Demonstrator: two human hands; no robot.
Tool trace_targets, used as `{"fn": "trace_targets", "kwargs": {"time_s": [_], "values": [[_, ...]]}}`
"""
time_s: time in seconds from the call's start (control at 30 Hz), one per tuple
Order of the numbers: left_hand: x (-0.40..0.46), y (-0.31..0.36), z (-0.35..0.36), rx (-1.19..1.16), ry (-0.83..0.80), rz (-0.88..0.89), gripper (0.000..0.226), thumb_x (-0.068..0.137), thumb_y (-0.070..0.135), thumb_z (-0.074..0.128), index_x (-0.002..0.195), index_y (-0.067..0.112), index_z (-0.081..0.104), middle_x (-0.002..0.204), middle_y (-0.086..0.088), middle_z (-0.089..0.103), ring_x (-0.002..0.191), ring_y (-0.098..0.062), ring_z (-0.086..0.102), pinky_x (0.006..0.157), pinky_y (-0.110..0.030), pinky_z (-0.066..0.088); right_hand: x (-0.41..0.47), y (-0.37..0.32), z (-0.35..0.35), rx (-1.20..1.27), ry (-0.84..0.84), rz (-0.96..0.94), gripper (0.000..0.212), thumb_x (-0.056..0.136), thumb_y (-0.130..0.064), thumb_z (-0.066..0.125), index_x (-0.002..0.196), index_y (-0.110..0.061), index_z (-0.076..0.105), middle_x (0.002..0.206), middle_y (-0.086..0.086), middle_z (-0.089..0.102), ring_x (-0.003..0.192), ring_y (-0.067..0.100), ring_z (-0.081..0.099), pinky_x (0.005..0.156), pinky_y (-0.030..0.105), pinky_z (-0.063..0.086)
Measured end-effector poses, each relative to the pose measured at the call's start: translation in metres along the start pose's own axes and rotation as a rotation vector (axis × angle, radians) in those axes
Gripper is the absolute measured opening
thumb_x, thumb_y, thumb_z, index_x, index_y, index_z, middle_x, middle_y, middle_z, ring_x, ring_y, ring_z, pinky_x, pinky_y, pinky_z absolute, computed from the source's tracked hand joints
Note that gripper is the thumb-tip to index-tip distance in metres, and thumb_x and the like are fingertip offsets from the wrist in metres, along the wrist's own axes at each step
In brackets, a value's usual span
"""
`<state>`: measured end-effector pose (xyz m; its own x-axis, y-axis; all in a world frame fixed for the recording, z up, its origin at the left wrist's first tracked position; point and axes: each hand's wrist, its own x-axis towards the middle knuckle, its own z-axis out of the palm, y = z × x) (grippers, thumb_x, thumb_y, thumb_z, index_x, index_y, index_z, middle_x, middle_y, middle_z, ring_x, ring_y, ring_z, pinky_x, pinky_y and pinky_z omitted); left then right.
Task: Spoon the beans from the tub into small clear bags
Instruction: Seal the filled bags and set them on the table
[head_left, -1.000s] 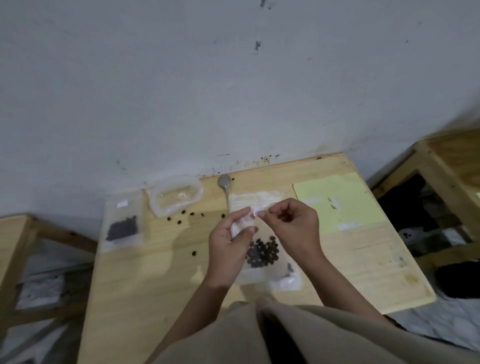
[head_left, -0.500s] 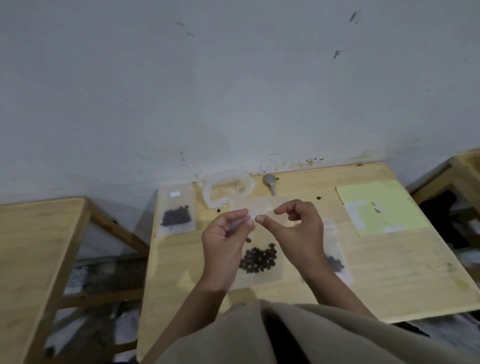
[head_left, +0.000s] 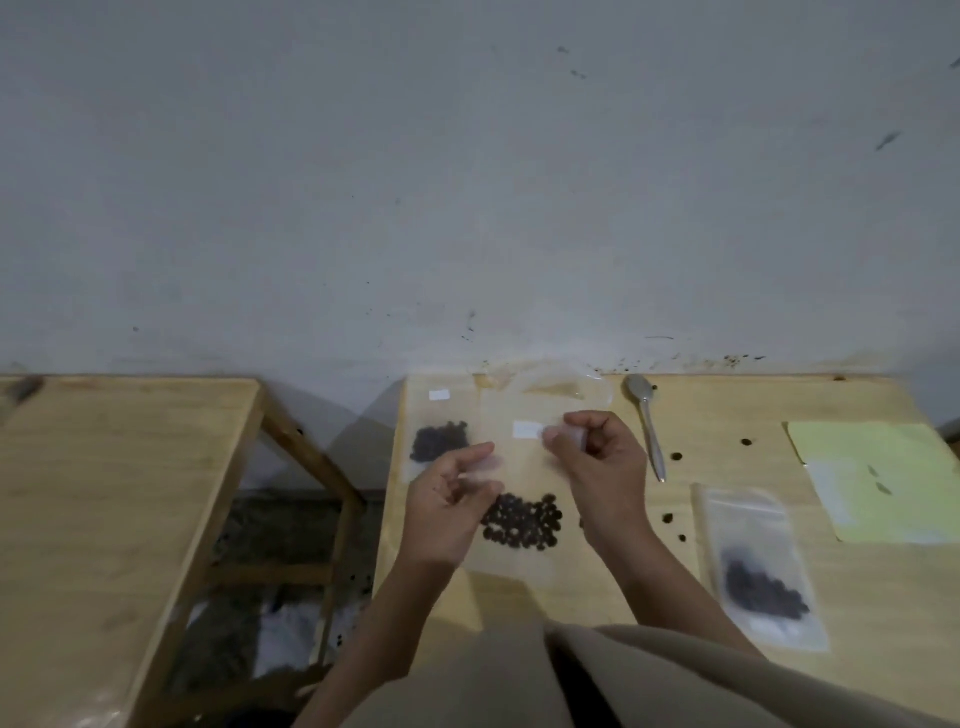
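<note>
a: wooden table (head_left: 727, 415) first, against the wall, with a second wooden table (head_left: 130, 493) off to the left. how much is done?

b: two filled bags lie flat already, one at the far left (head_left: 439, 434) and one near the right edge (head_left: 758, 566), each with a dark heap of beans inside. a third bag (head_left: 519, 499) is held up between both hands, with beans (head_left: 522, 521) gathered low in it.

a: and the tub?

b: tub (head_left: 550, 387) sits at the back by the wall, partly hidden behind the held bag. it looks nearly empty, though the blur makes that hard to say.

a: hands?

b: left hand (head_left: 449, 506) pinches the bag's upper left edge between thumb and fingers. right hand (head_left: 605, 467) has its fingers curled, pinching the top strip near the white label. i'd judge they are pressing the seal closed.

a: what's left?

b: spoon (head_left: 647, 421) lies idle on the table just right of the right hand. a green sheet (head_left: 883, 483) lies at the far right. loose beans (head_left: 675, 456) are scattered around the spoon and would need picking up.
</note>
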<state>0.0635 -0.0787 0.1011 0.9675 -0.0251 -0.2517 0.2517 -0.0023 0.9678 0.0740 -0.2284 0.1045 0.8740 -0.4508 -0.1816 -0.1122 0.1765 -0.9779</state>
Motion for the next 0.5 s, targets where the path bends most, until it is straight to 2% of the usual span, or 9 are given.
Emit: {"fn": "trace_targets", "kwargs": {"time_s": [0.1,0.2,0.27,0.37,0.43,0.5], "values": [[0.025,-0.012,-0.012,-0.017,0.125,-0.043,0.034,0.086,-0.001,0.063,0.102,0.029,0.063,0.111,0.008,0.063,0.105,-0.017,0.062,0.094,-0.041,0.053,0.014,0.019,0.014,-0.238,-0.144,0.033,0.031,0.078,-0.009,0.074,0.102,-0.024,0.061,0.087,0.003,0.067,0.074,0.016,0.066,0.069,0.033,0.057],[0.056,-0.026,-0.023,0.055,0.182,-0.057,0.035,0.088,0.000,0.060,0.115,0.022,0.058,0.121,0.004,0.057,0.117,-0.019,0.055,0.099,-0.042,0.049,0.022,0.041,0.025,-0.475,-0.293,0.094,0.050,0.074,-0.009,0.076,0.116,-0.025,0.054,0.096,0.002,0.061,0.076,0.014,0.064,0.065,0.025,0.056],[0.075,-0.035,-0.032,0.221,0.186,-0.052,0.038,0.090,0.004,0.060,0.126,0.016,0.054,0.127,-0.003,0.055,0.117,-0.017,0.053,0.097,-0.035,0.048,0.027,0.055,0.036,-0.544,-0.343,0.158,0.060,0.072,-0.008,0.078,0.123,-0.022,0.051,0.101,0.002,0.057,0.075,0.016,0.063,0.062,0.023,0.055],[0.098,-0.049,-0.043,0.525,0.166,0.017,0.041,0.091,0.009,0.059,0.131,0.007,0.051,0.130,-0.010,0.055,0.117,-0.020,0.051,0.095,-0.025,0.039,0.040,0.072,0.055,-0.650,-0.336,0.155,0.060,0.073,-0.008,0.077,0.126,-0.018,0.051,0.110,0.004,0.054,0.073,0.009,0.060,0.055,0.009,0.047],[0.110,-0.059,-0.048,0.634,0.131,0.029,0.040,0.091,0.011,0.059,0.130,0.003,0.051,0.131,-0.012,0.054,0.120,-0.025,0.051,0.097,-0.023,0.036,0.050,0.082,0.068,-0.756,-0.333,0.107,0.058,0.075,-0.012,0.076,0.127,-0.016,0.051,0.115,0.004,0.051,0.082,0.009,0.060,0.062,0.005,0.044],[0.121,-0.068,-0.050,0.681,0.088,-0.016,0.041,0.090,0.014,0.060,0.129,0.004,0.052,0.132,-0.013,0.053,0.120,-0.028,0.052,0.099,-0.027,0.040,0.058,0.089,0.079,-0.861,-0.353,0.067,0.058,0.077,-0.016,0.074,0.129,-0.014,0.050,0.121,0.005,0.048,0.098,0.016,0.058,0.078,0.010,0.043]]}}
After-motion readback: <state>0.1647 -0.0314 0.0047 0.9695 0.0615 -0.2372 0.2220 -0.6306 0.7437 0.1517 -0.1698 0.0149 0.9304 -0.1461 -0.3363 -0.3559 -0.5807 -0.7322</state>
